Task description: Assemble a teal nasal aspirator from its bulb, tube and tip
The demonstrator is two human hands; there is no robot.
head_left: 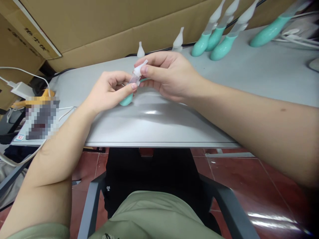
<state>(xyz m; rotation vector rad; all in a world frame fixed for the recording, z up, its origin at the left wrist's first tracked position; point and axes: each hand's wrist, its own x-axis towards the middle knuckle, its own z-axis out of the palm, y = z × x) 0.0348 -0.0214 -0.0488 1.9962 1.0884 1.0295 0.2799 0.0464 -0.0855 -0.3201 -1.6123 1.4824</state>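
Note:
Between my hands, above the grey table, is a nasal aspirator [134, 78] with a teal bulb, a clear middle section and a whitish nozzle. My left hand [109, 89] is closed around its bulb and clear section, and the bulb's rounded end shows below the fingers. With thumb and fingers, my right hand [171, 74] pinches the upper white part. A bit of teal shows by the right fingers, mostly hidden. Behind my hands stand a white nozzle tip [141, 50] and another white tip on a clear part [178, 41], their lower portions covered.
Several assembled teal aspirators [225, 44] stand or lean at the back right, one lying [270, 31] farther right by white cables. Cardboard [104, 30] walls the table's back edge. At left are a blurred-out phone-like object [42, 118], a white charger [23, 89] and cables.

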